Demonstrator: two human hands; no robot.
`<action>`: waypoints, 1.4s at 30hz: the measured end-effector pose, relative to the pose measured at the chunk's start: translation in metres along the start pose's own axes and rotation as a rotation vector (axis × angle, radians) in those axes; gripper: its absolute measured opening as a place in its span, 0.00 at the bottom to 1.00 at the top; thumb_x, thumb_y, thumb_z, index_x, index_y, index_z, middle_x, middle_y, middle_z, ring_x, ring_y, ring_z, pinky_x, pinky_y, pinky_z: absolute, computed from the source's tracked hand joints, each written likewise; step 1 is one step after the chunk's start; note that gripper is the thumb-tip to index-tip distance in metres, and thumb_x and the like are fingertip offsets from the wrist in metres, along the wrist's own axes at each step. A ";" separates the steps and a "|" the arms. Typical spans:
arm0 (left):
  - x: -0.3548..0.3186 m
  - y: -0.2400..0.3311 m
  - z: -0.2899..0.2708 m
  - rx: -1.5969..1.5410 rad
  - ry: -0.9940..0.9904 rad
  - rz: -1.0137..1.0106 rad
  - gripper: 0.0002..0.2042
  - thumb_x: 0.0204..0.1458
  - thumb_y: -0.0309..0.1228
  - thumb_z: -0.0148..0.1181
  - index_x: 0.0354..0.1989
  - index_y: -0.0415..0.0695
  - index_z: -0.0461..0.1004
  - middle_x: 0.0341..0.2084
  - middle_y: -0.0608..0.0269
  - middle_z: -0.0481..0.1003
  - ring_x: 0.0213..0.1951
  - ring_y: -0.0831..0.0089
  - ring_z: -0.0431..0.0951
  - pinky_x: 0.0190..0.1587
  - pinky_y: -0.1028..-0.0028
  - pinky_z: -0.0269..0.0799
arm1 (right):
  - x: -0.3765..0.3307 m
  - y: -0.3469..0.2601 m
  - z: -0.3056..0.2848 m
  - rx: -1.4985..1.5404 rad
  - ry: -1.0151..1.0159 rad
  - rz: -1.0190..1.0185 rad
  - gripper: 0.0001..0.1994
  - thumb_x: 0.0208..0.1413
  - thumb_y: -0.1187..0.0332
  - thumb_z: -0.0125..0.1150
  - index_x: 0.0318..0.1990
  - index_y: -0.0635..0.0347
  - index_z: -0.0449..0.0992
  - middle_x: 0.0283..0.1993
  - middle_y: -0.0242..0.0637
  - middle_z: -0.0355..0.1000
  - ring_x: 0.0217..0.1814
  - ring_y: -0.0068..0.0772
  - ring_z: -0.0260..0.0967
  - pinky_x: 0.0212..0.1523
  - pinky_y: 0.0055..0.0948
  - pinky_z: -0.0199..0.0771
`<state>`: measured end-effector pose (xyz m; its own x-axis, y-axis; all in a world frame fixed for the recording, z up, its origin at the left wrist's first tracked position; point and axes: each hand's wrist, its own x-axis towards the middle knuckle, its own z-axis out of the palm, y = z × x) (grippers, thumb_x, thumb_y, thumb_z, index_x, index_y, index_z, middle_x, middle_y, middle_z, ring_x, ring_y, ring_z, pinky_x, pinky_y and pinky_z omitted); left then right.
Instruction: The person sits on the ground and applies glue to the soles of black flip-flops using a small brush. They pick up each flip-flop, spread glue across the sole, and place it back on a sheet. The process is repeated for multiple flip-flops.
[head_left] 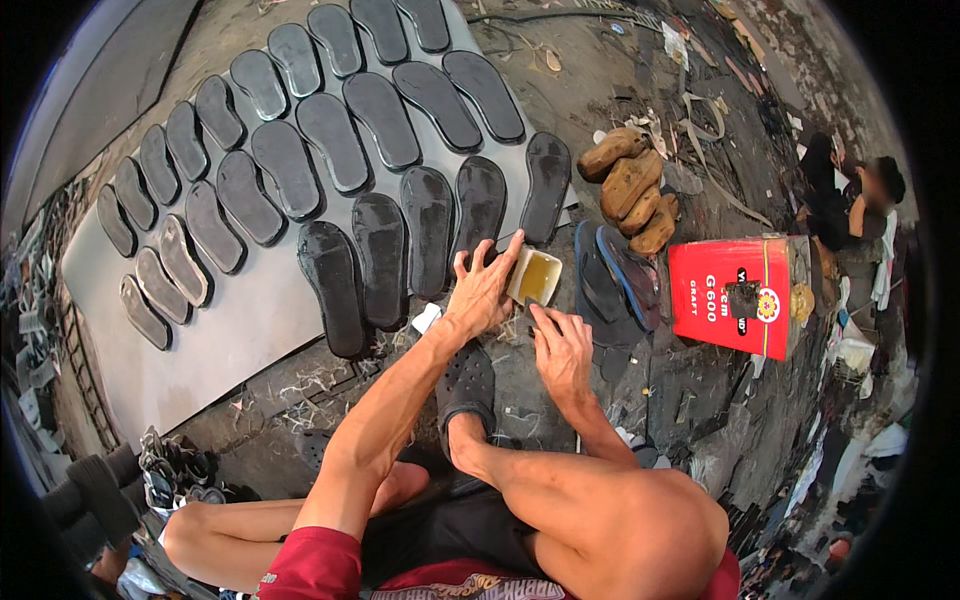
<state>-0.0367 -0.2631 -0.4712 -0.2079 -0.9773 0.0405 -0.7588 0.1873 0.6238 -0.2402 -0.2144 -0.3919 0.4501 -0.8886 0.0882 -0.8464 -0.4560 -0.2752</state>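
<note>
My left hand has its fingers spread, the index finger along the left edge of a small white container of yellow-brown liquid. It appears to touch the rim. In my right hand, pinched fingers hold a small dark flat piece at the container's near edge; its exact kind is hard to make out. Several black shoe soles lie in rows on a grey sheet. The nearest row includes a sole just beyond my left hand and another sole past the container.
Right of the container lie dark flip-flops, with several brown wooden shoe forms beyond them. A red box-shaped can stands further right. Another person sits at the far right. Scraps litter the ground, and my clog is below my hands.
</note>
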 end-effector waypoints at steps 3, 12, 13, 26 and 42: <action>0.009 0.015 -0.011 -0.017 -0.001 -0.027 0.68 0.41 0.34 0.80 0.87 0.57 0.33 0.77 0.63 0.63 0.78 0.43 0.53 0.71 0.31 0.48 | 0.000 0.006 -0.015 0.081 -0.005 0.039 0.23 0.63 0.71 0.69 0.67 0.52 0.81 0.56 0.38 0.79 0.57 0.44 0.74 0.57 0.47 0.71; 0.041 0.014 -0.004 0.086 -0.168 0.220 0.70 0.41 0.27 0.82 0.87 0.57 0.31 0.79 0.64 0.61 0.77 0.44 0.54 0.72 0.34 0.51 | 0.006 0.013 -0.007 0.115 0.083 0.138 0.21 0.64 0.71 0.69 0.65 0.52 0.83 0.49 0.39 0.76 0.53 0.44 0.75 0.55 0.46 0.71; 0.042 0.014 -0.005 0.079 -0.188 0.204 0.70 0.41 0.27 0.82 0.87 0.57 0.32 0.78 0.64 0.62 0.76 0.44 0.55 0.71 0.34 0.52 | 0.004 0.009 -0.009 0.125 0.088 0.108 0.21 0.64 0.71 0.69 0.64 0.51 0.83 0.48 0.38 0.75 0.52 0.44 0.75 0.54 0.46 0.70; -0.026 0.063 0.019 -0.081 0.159 -0.170 0.74 0.27 0.30 0.86 0.87 0.52 0.39 0.63 0.49 0.64 0.67 0.44 0.62 0.70 0.40 0.52 | 0.007 0.030 -0.019 1.316 0.238 0.804 0.16 0.72 0.64 0.67 0.59 0.65 0.78 0.45 0.27 0.80 0.38 0.17 0.69 0.41 0.24 0.69; -0.114 0.037 -0.077 0.015 0.791 -0.405 0.23 0.51 0.24 0.72 0.55 0.37 0.75 0.50 0.49 0.75 0.59 0.48 0.70 0.66 0.52 0.60 | -0.004 0.070 -0.028 0.102 0.453 0.442 0.27 0.61 0.64 0.72 0.64 0.63 0.71 0.53 0.50 0.75 0.60 0.56 0.71 0.61 0.52 0.71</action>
<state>0.0062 -0.1522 -0.3930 0.5613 -0.7503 0.3493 -0.6905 -0.1919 0.6974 -0.3095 -0.2444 -0.3846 -0.1189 -0.9345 0.3355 -0.8831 -0.0549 -0.4660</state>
